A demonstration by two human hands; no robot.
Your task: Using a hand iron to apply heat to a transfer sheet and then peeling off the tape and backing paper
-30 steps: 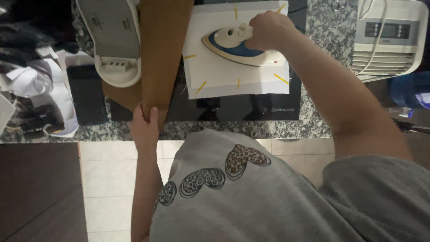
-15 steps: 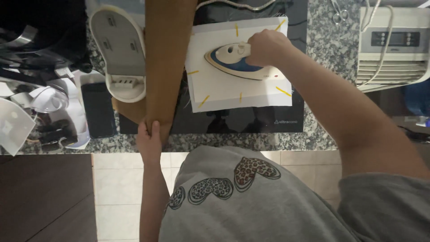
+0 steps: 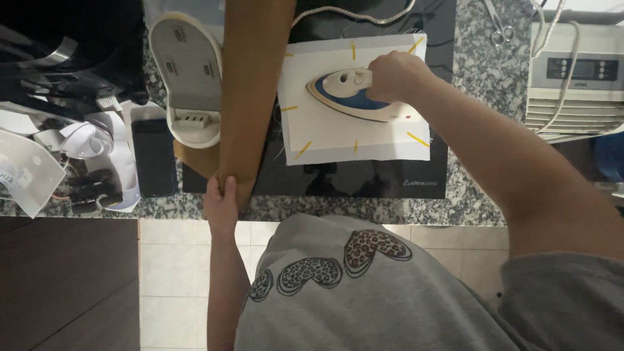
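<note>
My right hand (image 3: 396,75) grips the handle of a blue and white clothes iron (image 3: 354,97). The iron rests flat on a white piece of fabric (image 3: 325,133) marked with several short yellow strokes around its edge. That fabric lies on a black glass cooktop (image 3: 364,179). My left hand (image 3: 222,198) holds the near end of a long brown strip of material (image 3: 250,84) that lies beside the fabric, on its left.
A white iron base (image 3: 187,75) lies left of the brown strip, and a black phone (image 3: 153,156) beside it. Crumpled papers and dark clutter (image 3: 58,149) fill the left counter. A white appliance with cords (image 3: 575,78) and scissors (image 3: 499,26) sit right. Granite counter edge (image 3: 364,209) runs before tiled floor.
The view has shifted downward, so the counter objects sit lower in frame. My right hand keeps the iron on the fabric, slightly further along it. My left hand stays on the brown strip.
</note>
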